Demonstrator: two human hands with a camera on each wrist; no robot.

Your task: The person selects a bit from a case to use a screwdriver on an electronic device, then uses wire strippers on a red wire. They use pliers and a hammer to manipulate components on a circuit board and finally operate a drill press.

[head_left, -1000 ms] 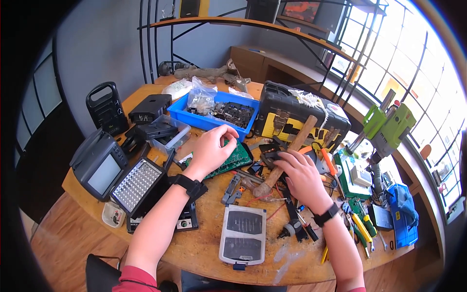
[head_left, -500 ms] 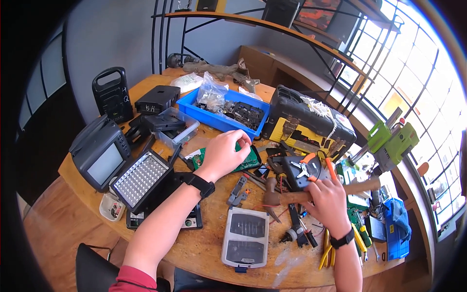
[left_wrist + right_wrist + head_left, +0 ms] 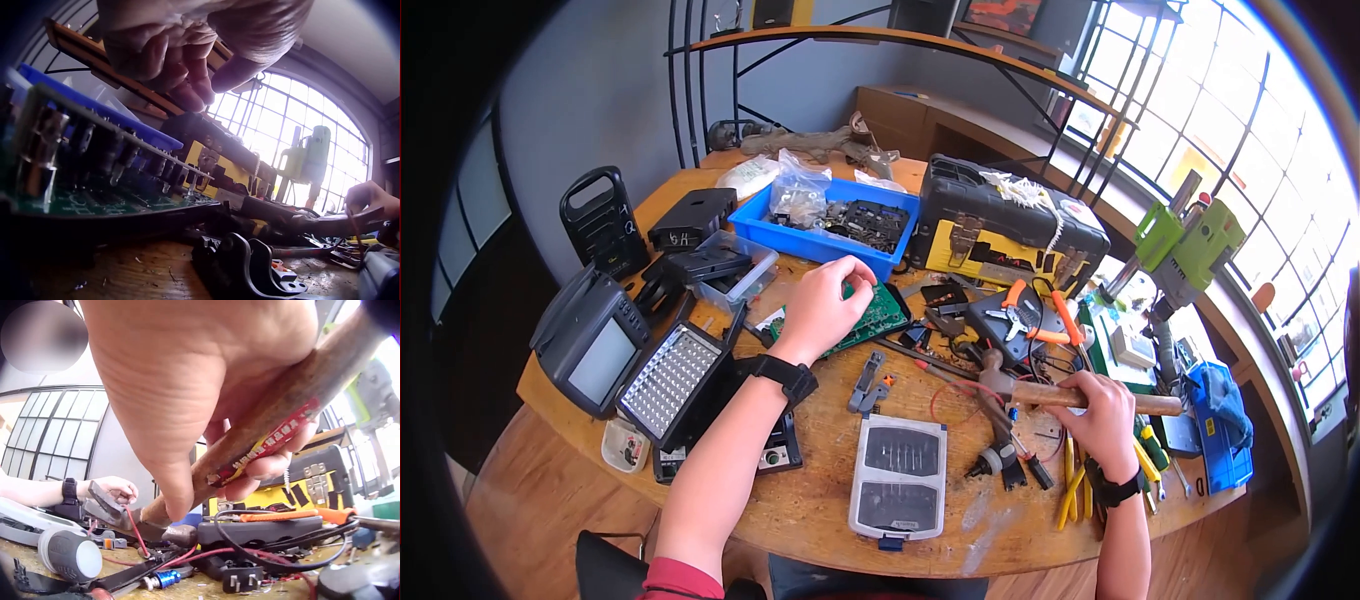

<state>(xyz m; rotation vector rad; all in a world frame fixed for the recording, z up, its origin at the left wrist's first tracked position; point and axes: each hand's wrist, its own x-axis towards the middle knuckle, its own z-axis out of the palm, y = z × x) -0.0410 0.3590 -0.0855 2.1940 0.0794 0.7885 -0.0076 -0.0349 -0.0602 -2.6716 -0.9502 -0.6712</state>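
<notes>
My right hand (image 3: pixel 1103 418) grips the wooden handle of a claw hammer (image 3: pixel 1140 403) above the right part of the table. In the head view the handle points right and the metal head left. A red and yellow label shows on the handle (image 3: pixel 269 445) in the right wrist view, thumb on one side, fingers curled round the other. My left hand (image 3: pixel 828 310) hovers by a green circuit board (image 3: pixel 875 318), its fingers loosely bent and nothing visible between them. Tall components stand on the board (image 3: pixel 125 200) in the left wrist view.
A clear-lidded case (image 3: pixel 898 478) lies at the front. Orange-handled pliers (image 3: pixel 1020 318), red wire (image 3: pixel 945 395) and yellow-handled tools (image 3: pixel 1072 490) lie near the hammer. Behind are a blue tray (image 3: pixel 830 245) and a black toolbox (image 3: pixel 1010 220); a lamp (image 3: pixel 675 385) stands left.
My right hand has taken the hammer to the right and turned it from handle pointing away to handle pointing right, uncovering the orange-handled pliers. My left hand has stayed by the circuit board.
</notes>
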